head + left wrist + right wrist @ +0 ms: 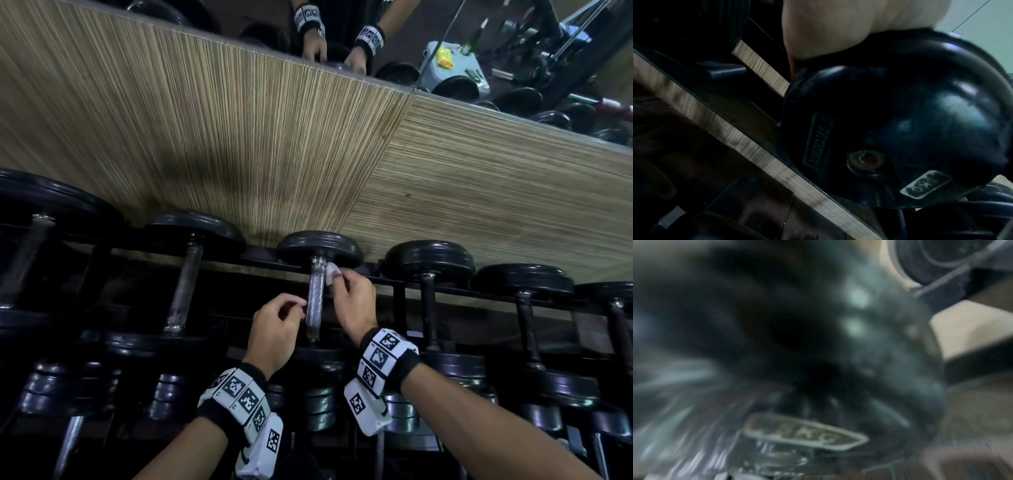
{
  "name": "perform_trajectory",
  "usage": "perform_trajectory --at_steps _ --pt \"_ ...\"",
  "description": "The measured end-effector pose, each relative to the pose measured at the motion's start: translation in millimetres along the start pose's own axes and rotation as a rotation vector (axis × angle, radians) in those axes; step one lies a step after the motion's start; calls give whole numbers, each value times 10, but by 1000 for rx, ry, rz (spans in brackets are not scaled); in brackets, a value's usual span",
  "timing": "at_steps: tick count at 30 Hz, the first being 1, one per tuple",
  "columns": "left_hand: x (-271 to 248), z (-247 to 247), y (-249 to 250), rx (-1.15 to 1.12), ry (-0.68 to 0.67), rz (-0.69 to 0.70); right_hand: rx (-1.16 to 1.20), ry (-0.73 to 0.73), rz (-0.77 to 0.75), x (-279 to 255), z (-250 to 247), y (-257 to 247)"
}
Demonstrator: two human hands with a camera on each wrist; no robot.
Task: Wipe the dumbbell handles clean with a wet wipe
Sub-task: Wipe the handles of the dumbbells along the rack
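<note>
On the rack's upper row lies a black dumbbell with a chrome handle (315, 301). My right hand (337, 277) pinches a small white wet wipe (331, 274) against the handle's far end, just below the far weight head (320, 248). My left hand (299, 306) sits at the handle's left side with its fingers loosely curled and nothing visible in them. In the left wrist view, the dumbbell's near head (900, 129) with a 5KG label fills the frame, with a bit of my hand above it. The right wrist view is blurred and shows only a dark weight head (818, 353).
Other black dumbbells lie close on both sides, one on the left (186, 284) and one on the right (430, 294). A lower row (318, 404) sits under my wrists. A wood-grain wall panel (274, 137) rises behind the rack, with a mirror (479, 51) above it.
</note>
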State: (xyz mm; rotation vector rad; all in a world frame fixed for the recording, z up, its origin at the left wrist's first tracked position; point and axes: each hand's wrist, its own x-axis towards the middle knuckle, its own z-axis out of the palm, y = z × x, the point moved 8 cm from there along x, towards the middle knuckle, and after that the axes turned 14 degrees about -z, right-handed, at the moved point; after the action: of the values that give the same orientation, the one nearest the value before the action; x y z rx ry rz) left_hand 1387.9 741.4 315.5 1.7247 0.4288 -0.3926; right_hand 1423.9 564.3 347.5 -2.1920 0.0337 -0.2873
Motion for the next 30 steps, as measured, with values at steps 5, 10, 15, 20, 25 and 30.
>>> perform_trajectory --at_steps 5,10,15,20,25,30 --pt "-3 10 11 8 2 10 -91 -58 -131 -22 14 -214" --pt "-3 13 -11 -4 -9 -5 -223 -208 -213 -84 76 -376" --pt "11 7 -33 -10 -5 -26 -115 -44 -83 -43 -103 -206" --pt "1 5 -35 -6 0 -31 -86 -151 164 26 2 165" --pt "0 6 -19 -4 -5 -27 54 -219 132 109 181 145" --pt "-12 -5 13 4 7 13 64 -100 82 45 132 179"
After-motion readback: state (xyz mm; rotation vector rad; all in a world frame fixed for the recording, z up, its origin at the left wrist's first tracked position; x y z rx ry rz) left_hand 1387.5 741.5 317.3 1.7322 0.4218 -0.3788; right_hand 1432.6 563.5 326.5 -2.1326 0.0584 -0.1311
